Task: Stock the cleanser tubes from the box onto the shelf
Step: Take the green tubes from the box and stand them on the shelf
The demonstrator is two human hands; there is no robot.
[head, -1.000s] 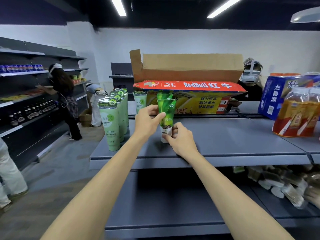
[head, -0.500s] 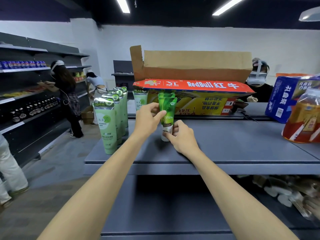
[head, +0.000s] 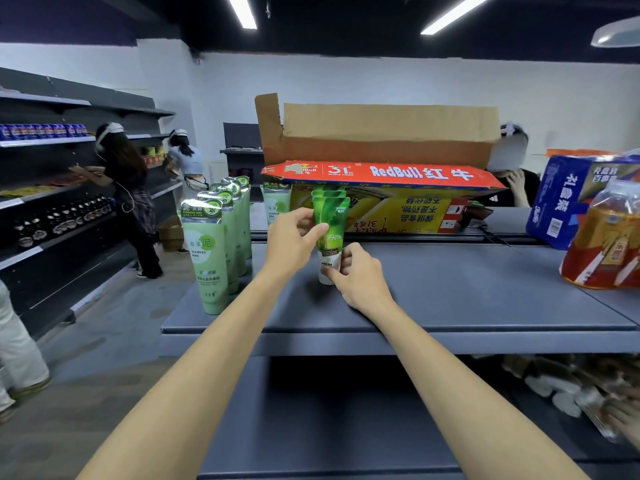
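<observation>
Little has changed: the left hand (head: 294,237) and right hand (head: 356,275) still pinch the dark green tube (head: 330,233), settling it upright on the shelf (head: 450,292).

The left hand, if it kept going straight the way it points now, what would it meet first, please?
The left hand already pinches the green tube. Pushed straight on toward the back of the shelf, it would probably meet the second green tube behind, then the cardboard box; depth is hard to judge.
</observation>
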